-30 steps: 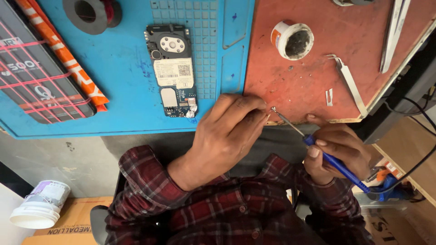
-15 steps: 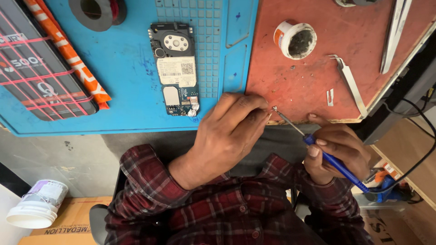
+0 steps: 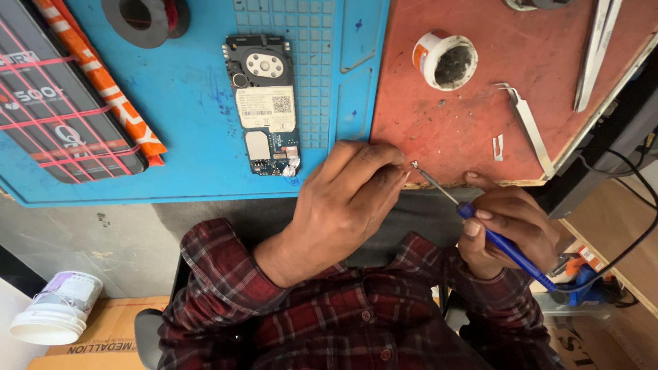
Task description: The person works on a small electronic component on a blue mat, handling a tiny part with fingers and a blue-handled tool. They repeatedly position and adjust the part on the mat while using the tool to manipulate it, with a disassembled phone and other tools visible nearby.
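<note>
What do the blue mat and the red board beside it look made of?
Blue mat: likely silicone rubber, matte, with moulded square compartments. Red board: apparently painted wood, going by the pale raw edge and scuffed, speckled paint. The right hand holds a blue-handled soldering iron over its edge.

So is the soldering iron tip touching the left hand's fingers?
Cannot tell. In the head view the soldering iron tip ends right at the left hand fingertips, with no clear gap or contact visible.
</note>
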